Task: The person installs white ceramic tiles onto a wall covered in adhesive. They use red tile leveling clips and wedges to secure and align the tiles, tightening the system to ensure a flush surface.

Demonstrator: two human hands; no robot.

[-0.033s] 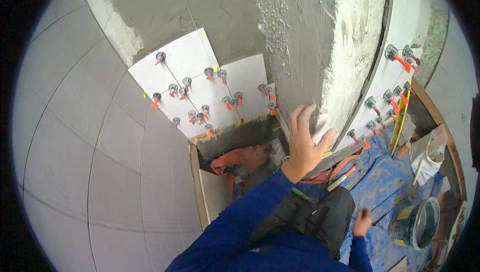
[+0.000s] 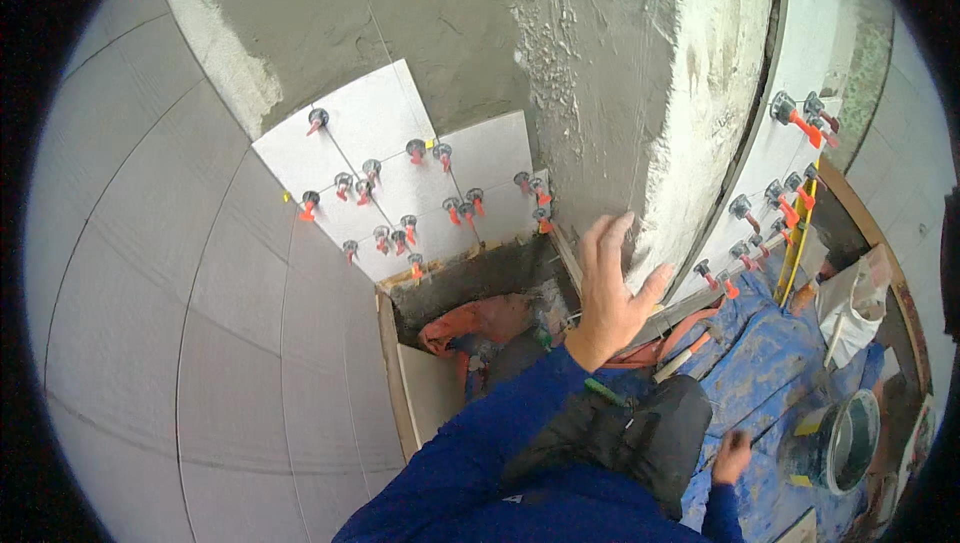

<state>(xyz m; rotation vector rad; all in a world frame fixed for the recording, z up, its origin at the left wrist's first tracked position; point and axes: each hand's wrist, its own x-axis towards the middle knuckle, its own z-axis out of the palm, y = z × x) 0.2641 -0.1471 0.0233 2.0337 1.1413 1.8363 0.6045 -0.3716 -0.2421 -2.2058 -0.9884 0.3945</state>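
My left hand (image 2: 607, 295) is raised at the corner of a plastered column (image 2: 610, 113), its fingers apart and nothing held. The fingertips lie at the column's edge; I cannot tell whether they press on it. Low beside my knee, my right hand (image 2: 732, 457) is curled over the blue sheet, and what it may hold is not clear. Behind the left hand, white wall tiles (image 2: 380, 108) carry several round levelling clips with red handles (image 2: 309, 205). More tiles (image 2: 735, 218) with such clips stand right of the column. Wet grey mortar (image 2: 330, 23) covers the wall above.
A hammer (image 2: 682, 357) lies near my knee on the blue sheet (image 2: 745, 383). A bucket (image 2: 835, 443) stands at the right, with a white bag (image 2: 850, 313) and a yellow spirit level (image 2: 797, 243) beyond it. Large grey tiles (image 2: 230, 303) cover the left wall.
My right hand has shifted slightly to the right. The left hand stays at the column's corner.
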